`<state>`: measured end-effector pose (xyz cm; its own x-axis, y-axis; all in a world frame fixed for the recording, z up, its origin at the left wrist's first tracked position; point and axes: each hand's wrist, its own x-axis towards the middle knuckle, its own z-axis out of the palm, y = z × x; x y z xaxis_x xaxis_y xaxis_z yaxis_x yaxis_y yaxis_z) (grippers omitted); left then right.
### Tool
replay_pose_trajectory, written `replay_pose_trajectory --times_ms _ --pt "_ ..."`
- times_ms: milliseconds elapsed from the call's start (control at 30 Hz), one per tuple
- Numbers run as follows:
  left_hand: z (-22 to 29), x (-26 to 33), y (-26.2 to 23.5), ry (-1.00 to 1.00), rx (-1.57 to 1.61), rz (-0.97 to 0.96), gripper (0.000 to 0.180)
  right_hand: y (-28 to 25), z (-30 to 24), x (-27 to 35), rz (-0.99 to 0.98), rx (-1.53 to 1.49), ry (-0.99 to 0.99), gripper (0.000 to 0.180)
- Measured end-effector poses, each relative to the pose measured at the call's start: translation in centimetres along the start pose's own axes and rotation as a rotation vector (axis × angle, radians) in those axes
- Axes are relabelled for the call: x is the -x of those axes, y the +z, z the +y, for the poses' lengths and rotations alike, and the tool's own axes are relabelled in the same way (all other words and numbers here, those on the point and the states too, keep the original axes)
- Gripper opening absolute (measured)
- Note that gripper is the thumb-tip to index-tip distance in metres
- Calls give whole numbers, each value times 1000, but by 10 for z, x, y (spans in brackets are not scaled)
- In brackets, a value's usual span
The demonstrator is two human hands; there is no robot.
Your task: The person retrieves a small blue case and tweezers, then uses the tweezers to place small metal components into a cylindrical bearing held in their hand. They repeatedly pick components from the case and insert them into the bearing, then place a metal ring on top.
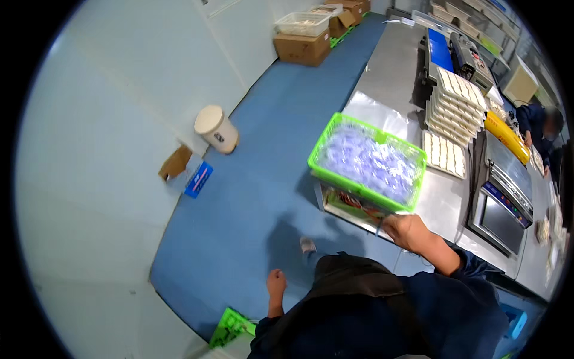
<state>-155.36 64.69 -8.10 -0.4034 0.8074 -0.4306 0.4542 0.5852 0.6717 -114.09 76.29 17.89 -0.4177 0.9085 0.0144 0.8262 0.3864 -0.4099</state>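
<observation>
My right hand [408, 232] is at the front edge of the steel table [382, 78], just below a green plastic basket [368, 186]. Its fingers are closed round something thin and bluish that I cannot make out. In the basket lie many clear plastic-wrapped pieces with a pale purple tint [368, 158]. Under the basket's near side is an open compartment [353, 206] holding reddish and green items too small to name. Away from the table, my left hand [276, 281] hangs low over the blue floor, its fingers curled with nothing seen in them.
Stacked trays of pale rolled pieces [457, 107] stand right of the basket, near a scale [499, 215] and a yellow roll [507, 136]. A co-worker [538, 128] is across the table. Along the left wall are a lidded bin [215, 128] and cardboard boxes [303, 48].
</observation>
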Motion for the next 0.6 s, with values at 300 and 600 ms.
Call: replay_pose_trajectory --times_ms 300,600 --pt "-23 -232 -160 35 -647 -219 18 12 -14 -265 -109 55 -36 17" --pt "117 -561 -235 284 -883 -292 18 -16 67 -427 213 -72 1051 69"
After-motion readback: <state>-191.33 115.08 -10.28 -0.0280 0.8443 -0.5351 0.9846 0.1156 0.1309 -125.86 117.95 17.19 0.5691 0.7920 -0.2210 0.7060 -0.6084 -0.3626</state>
